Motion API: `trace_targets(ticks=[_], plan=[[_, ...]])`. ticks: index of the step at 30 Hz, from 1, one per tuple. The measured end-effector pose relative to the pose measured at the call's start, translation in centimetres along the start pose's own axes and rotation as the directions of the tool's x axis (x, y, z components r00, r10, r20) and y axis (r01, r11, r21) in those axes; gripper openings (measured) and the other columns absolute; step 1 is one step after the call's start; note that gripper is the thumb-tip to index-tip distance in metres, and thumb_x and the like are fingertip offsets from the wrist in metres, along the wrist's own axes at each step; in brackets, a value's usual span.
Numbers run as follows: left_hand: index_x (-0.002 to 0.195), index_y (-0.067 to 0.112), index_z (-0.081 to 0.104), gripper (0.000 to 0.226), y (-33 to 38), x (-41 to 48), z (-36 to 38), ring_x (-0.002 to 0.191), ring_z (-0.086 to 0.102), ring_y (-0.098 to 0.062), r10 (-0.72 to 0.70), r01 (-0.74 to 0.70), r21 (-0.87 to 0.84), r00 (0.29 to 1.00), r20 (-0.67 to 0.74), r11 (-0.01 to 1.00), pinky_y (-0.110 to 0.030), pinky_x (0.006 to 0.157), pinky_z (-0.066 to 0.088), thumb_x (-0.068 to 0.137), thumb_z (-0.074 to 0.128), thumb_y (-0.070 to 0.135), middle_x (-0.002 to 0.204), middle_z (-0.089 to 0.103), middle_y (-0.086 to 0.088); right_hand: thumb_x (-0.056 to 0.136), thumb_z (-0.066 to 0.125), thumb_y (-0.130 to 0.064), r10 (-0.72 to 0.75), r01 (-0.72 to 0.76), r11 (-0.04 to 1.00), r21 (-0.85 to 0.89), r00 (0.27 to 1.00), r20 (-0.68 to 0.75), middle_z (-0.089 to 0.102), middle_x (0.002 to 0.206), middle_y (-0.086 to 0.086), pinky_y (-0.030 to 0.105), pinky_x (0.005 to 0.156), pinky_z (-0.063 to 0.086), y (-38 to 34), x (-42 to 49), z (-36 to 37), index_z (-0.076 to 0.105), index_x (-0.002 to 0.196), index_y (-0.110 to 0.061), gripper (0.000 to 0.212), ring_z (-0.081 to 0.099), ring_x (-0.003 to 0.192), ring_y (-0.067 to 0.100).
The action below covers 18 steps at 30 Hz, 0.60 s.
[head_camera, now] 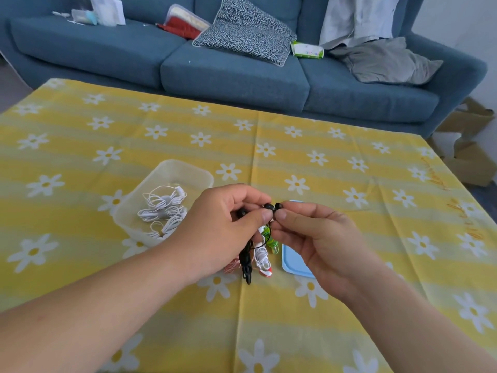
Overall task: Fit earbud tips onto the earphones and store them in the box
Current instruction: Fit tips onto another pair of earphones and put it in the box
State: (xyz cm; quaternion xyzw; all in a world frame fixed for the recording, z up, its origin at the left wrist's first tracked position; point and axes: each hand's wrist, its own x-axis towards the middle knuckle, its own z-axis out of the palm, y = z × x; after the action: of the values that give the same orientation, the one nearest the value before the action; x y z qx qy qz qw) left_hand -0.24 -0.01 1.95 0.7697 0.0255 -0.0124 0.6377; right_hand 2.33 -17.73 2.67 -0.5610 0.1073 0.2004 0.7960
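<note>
1. Head view, edges: the yellow flowered tablecloth [336, 327] spreads wide on every side of both hands. Its far edge, well beyond the fingertips, meets a blue sofa [228, 76]. Its right edge drops off well outside the right hand.
2. Open room: bare cloth lies beyond the hands and below the forearms. Just outside the left hand [223, 227] stands the translucent box [188, 170], open-topped, with coiled white earphones [164, 208] inside. Under the right hand [320, 238] lies a blue lid [289, 263], partly hidden.
3. Between and below the hands, on the cloth, lie bundled green earphones [271, 234] and white-and-red earphones [262, 258].
4. Left hand pinches the black earphones [246, 262] at the bud; right thumb and forefinger pinch a black earbud tip [279, 205] touching that bud.
5. Bud and tip lie sideways, from hand to hand; the bundled cord hangs down from the left hand, its long axis running toward the person.
</note>
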Motion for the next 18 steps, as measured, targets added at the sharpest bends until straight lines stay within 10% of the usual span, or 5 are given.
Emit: trace_targets(ticks=[18], plan=[[0.1, 0.021, 0.076, 0.014, 0.0, 0.05, 0.41, 0.065, 0.074, -0.012, -0.012, 0.01, -0.023, 0.995, -0.095, 1.0, -0.018, 0.061, 0.056, 0.093, 0.071, 0.01, 0.085, 0.078, 0.0, 0.082, 0.075, 0.008, -0.161, 0.152, 0.974, -0.166, 0.986, -0.045, 0.074, 0.079, 0.021, 0.041, 0.083, 0.061, 0.84, -0.22, 0.68, 0.074, 0.096, 0.009, 0.014, 0.071, 0.07, 0.03]])
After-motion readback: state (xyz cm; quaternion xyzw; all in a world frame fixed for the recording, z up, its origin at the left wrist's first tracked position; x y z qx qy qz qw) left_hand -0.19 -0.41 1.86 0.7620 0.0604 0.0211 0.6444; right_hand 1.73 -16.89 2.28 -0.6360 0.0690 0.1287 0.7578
